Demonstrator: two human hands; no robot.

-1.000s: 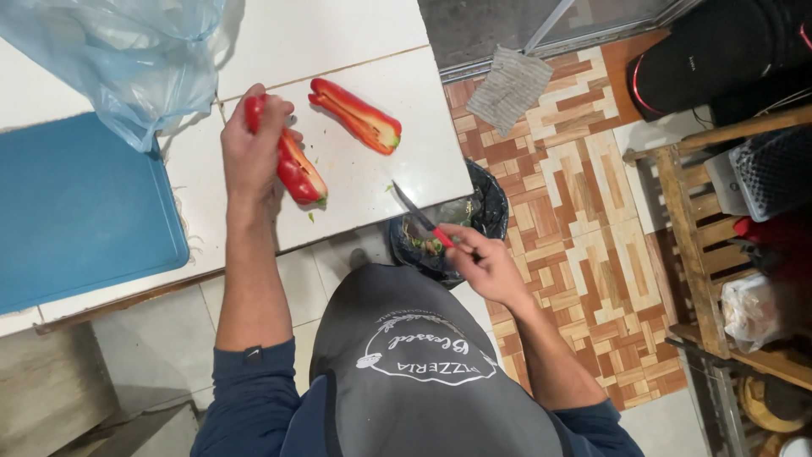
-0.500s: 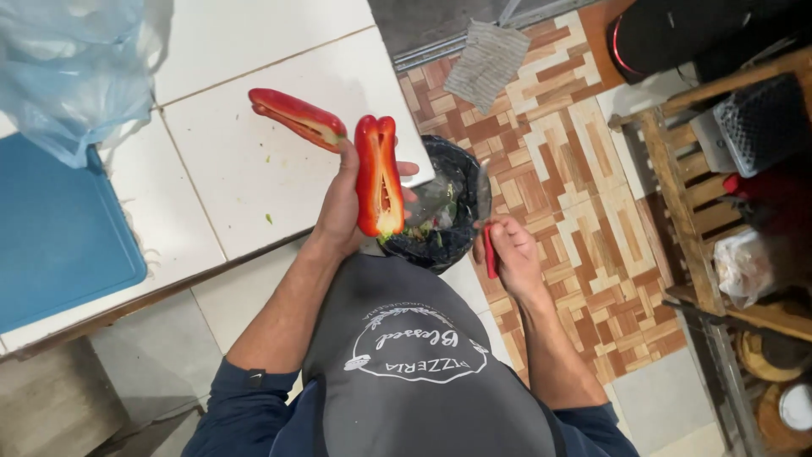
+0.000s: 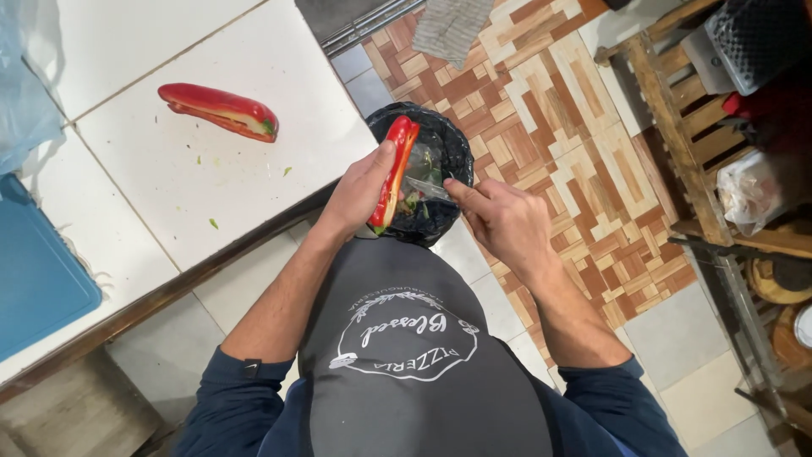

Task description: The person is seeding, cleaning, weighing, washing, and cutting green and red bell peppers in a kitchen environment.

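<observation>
My left hand [image 3: 359,190] grips a long red pepper half [image 3: 394,169] and holds it over a bin lined with a black bag [image 3: 444,148] on the floor. My right hand [image 3: 499,216] holds a knife [image 3: 425,188] whose blade touches the inside of the pepper half. Green scraps lie in the bin below. The other red pepper half [image 3: 220,110] lies on the white tiled counter [image 3: 169,186], apart from both hands.
A blue cutting board [image 3: 38,271] lies at the counter's left end under a clear plastic bag [image 3: 21,93]. A grey cloth [image 3: 448,25] lies on the patterned floor. A wooden rack [image 3: 677,127] with a grater and bags stands at the right.
My left hand has carried the pepper half from the counter's edge to over the bin. My right hand has brought the knife up to the pepper.
</observation>
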